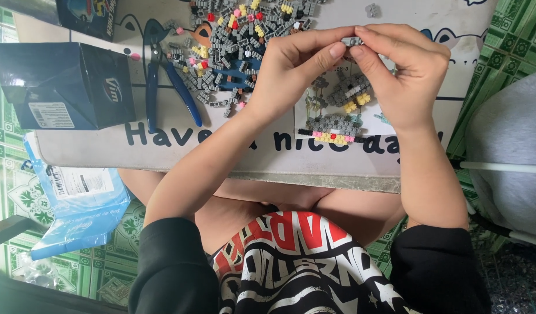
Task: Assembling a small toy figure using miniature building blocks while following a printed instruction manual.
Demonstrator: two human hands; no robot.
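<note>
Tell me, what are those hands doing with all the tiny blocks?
A person sits at a small table and pinches one tiny grey block between the left hand and the right hand, held up above the table. Below the hands lie two partly built grey pieces with yellow and pink bits. A heap of loose blocks is spread behind, with blue-handled pliers and a dark box off to the side.

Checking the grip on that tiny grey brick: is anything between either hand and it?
Nothing visible. The left hand and right hand both pinch the small grey brick directly between fingertips, held above the partly built grey model.
</note>
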